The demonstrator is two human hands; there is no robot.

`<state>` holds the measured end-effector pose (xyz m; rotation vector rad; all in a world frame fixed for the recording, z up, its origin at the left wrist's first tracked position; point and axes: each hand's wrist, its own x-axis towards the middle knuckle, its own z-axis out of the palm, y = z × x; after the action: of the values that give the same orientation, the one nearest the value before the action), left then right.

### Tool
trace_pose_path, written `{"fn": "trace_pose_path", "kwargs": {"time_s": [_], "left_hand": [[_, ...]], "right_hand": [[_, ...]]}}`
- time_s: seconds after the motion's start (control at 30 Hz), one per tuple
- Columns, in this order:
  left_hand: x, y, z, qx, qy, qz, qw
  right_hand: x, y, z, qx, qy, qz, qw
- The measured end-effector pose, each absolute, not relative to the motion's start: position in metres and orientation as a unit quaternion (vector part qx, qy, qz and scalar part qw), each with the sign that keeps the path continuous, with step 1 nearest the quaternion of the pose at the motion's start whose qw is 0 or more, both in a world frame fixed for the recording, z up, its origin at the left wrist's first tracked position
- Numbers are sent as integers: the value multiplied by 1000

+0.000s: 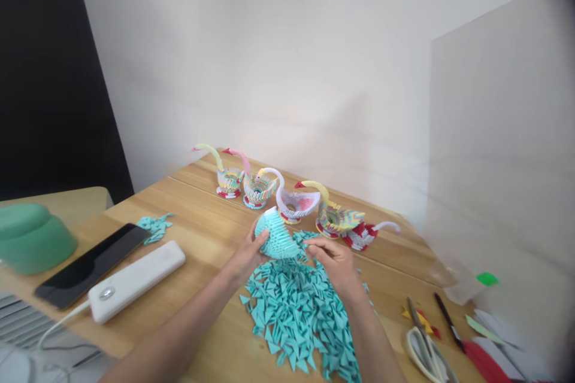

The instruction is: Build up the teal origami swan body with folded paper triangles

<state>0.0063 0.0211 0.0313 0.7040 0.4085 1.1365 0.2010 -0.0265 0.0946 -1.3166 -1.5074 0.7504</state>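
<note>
My left hand [248, 253] grips a curved teal model built of folded paper pieces [275, 235], its thumb on the near side. My right hand [333, 263] pinches close against the model's right edge, fingers together; what it pinches is too small to make out. Both hands hover over a heap of loose teal folded triangles [299, 317] on the wooden table [202, 239]. Just behind the model stands a row of several finished paper swans [294, 200], multicoloured with curved necks.
A black phone [92, 263] and a white power bank [135, 280] with a cable lie at the left, beside a green bowl-shaped object [31, 236]. A few teal pieces [155, 227] lie apart. Scissors [424, 347], a pen [447, 320] and paper scraps sit at the right.
</note>
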Motion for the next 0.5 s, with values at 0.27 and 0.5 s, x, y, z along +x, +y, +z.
{"fn": "trace_pose_path", "kwargs": {"time_s": [0.27, 0.5], "left_hand": [[6, 19, 37, 358, 250, 505, 744], [6, 16, 43, 334, 248, 500, 759]], "right_hand": [[206, -24, 89, -536, -602, 339, 485], [213, -15, 78, -530, -588, 364, 491]]}}
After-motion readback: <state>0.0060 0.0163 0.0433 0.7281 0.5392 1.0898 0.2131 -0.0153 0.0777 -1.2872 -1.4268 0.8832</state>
